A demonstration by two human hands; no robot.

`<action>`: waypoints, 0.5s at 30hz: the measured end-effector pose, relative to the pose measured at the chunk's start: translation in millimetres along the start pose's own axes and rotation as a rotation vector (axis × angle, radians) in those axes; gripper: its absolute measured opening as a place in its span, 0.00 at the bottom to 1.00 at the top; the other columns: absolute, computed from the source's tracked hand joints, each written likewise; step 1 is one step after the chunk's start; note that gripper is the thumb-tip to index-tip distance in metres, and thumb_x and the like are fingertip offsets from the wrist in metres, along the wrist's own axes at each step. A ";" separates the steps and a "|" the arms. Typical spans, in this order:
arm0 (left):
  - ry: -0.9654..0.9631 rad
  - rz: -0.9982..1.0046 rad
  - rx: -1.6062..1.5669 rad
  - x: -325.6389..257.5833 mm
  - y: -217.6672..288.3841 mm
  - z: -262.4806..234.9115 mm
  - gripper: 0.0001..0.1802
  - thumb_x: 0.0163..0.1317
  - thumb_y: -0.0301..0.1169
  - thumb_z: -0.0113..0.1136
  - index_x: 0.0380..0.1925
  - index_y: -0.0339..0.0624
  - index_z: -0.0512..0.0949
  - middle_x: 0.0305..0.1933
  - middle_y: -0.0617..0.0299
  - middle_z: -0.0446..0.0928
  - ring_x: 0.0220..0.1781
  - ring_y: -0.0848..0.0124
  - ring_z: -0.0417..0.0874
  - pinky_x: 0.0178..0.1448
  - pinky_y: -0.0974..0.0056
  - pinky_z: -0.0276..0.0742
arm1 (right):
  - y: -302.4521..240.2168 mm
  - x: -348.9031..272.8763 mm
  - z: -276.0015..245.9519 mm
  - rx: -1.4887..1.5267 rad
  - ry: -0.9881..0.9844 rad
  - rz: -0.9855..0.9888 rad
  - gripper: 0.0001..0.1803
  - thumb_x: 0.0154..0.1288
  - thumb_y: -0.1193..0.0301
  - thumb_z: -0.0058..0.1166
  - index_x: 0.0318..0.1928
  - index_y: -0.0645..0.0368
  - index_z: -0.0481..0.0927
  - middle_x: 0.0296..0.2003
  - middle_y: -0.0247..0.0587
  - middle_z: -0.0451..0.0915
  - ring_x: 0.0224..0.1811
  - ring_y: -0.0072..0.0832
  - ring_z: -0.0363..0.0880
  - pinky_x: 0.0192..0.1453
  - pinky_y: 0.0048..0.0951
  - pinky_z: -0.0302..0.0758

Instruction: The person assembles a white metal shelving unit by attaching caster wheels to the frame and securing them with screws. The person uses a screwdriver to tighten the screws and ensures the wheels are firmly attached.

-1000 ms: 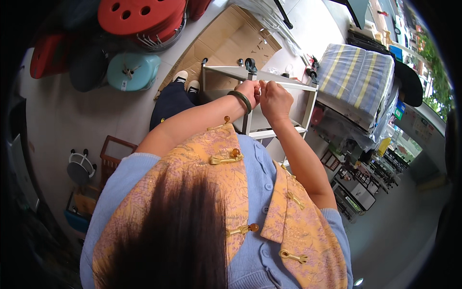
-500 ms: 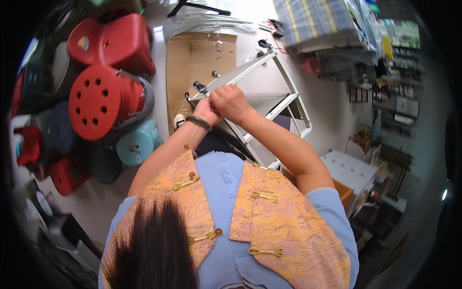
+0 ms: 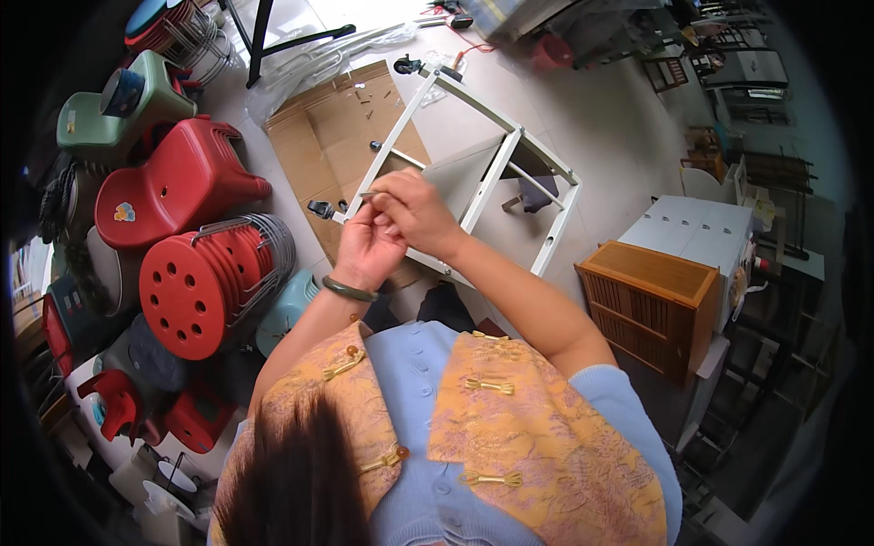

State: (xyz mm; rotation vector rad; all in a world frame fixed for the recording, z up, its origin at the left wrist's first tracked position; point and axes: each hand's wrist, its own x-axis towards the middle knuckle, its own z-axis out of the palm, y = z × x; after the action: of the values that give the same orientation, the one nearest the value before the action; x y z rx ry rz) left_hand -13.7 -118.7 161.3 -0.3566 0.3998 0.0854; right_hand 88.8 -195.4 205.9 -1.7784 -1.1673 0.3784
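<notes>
We see both bare hands close together near the middle of the frame. Our right hand (image 3: pixel 416 211) is bent inward, pinching a small thin piece (image 3: pixel 367 193) between its fingertips; the piece is too small for us to identify. Our left hand (image 3: pixel 366 255) lies just below it, palm turned up and fingers curled; the right hand partly covers those fingers, so we cannot tell whether they grip anything. A dark green, ring-shaped bangle (image 3: pixel 350 289) circles our left wrist.

Beyond the hands, in the upper centre of the frame, we see a white, open-framed cart (image 3: pixel 492 180) tipped over, its wheeled end toward the upper left. One black swivel caster (image 3: pixel 320 209) shows just left of our hands, and another near the frame's top edge. A flat brown cardboard sheet (image 3: pixel 314 146) lies on the floor beside and partly behind the cart.

At the left of the frame we have a stack of round red stools with holes in their seats (image 3: pixel 191 296), below a glossy red plastic seat (image 3: pixel 164 191). A brown wooden cabinet with slatted panels (image 3: pixel 648 309) stands at the right.
</notes>
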 end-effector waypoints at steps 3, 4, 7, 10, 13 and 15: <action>0.148 0.018 0.210 21.2 -37.2 -7.7 0.12 0.71 0.37 0.44 0.37 0.44 0.75 0.29 0.66 0.75 0.27 0.77 0.71 0.33 0.71 0.69 | 17.4 -28.5 -30.4 0.213 0.067 0.245 0.06 0.62 0.72 0.54 0.37 0.61 0.80 0.33 0.42 0.80 0.36 0.34 0.75 0.43 0.31 0.74; 0.245 0.051 0.436 25.4 -52.5 -4.7 0.13 0.71 0.39 0.46 0.39 0.43 0.75 0.30 0.66 0.76 0.29 0.77 0.73 0.33 0.72 0.70 | 25.3 -35.9 -46.5 0.261 0.111 0.365 0.06 0.64 0.73 0.52 0.37 0.61 0.80 0.32 0.40 0.81 0.36 0.27 0.77 0.41 0.27 0.75; 0.345 0.565 1.967 44.4 -89.1 -43.0 0.19 0.65 0.43 0.53 0.48 0.41 0.71 0.42 0.55 0.78 0.43 0.64 0.78 0.47 0.60 0.71 | 69.2 -46.1 -106.6 0.314 0.291 0.441 0.08 0.69 0.71 0.50 0.39 0.62 0.80 0.29 0.32 0.80 0.34 0.19 0.79 0.41 0.22 0.76; 0.337 0.805 2.662 51.7 -116.8 -65.6 0.21 0.61 0.43 0.56 0.48 0.41 0.70 0.37 0.51 0.79 0.41 0.52 0.78 0.47 0.50 0.70 | 124.2 -58.7 -182.6 0.026 0.339 0.469 0.10 0.68 0.67 0.52 0.39 0.61 0.80 0.26 0.33 0.81 0.28 0.18 0.78 0.34 0.21 0.75; 0.560 0.510 2.836 56.3 -133.1 -79.2 0.18 0.63 0.45 0.54 0.44 0.44 0.71 0.27 0.57 0.79 0.33 0.55 0.81 0.40 0.51 0.71 | 166.3 -52.2 -227.9 -0.213 0.263 0.426 0.08 0.64 0.67 0.55 0.38 0.59 0.81 0.28 0.41 0.82 0.29 0.29 0.81 0.36 0.29 0.76; 0.451 0.759 2.810 57.6 -132.7 -86.4 0.13 0.65 0.43 0.50 0.37 0.46 0.73 0.27 0.57 0.78 0.32 0.57 0.80 0.37 0.53 0.73 | 201.0 -40.6 -235.7 -0.413 0.194 0.166 0.07 0.62 0.68 0.56 0.37 0.57 0.82 0.30 0.44 0.82 0.31 0.36 0.81 0.38 0.33 0.76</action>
State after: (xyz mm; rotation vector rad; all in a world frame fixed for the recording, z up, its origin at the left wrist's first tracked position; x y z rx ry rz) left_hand 27.7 -272.7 107.0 2.6038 0.6950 0.1016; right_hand 337.1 -376.4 149.6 -2.2238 -1.0119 0.0563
